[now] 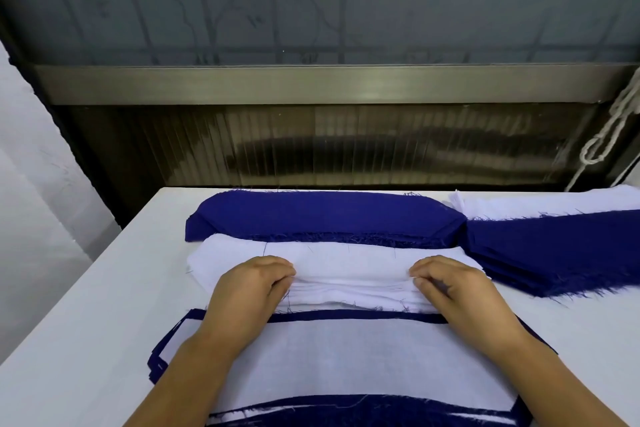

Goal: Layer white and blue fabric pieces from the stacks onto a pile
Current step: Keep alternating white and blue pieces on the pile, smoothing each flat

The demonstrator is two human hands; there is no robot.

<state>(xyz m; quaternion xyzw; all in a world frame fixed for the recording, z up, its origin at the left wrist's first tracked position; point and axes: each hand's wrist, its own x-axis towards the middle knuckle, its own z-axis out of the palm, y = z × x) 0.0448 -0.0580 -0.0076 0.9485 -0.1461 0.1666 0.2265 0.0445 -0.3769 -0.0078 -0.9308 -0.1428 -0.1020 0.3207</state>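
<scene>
In the head view, the left hand [249,282] and the right hand [450,282] both pinch with curled fingers the near edge of the white stack [346,263], which lies on the table [86,322] between the blue stack [322,215] behind and the layered pile [363,354] in front.

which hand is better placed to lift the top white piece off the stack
Neither clearly: the left hand and right hand each pinch the near edge of the white stack, evenly spaced. A two-handed lift onto the pile looks likeliest.
</scene>
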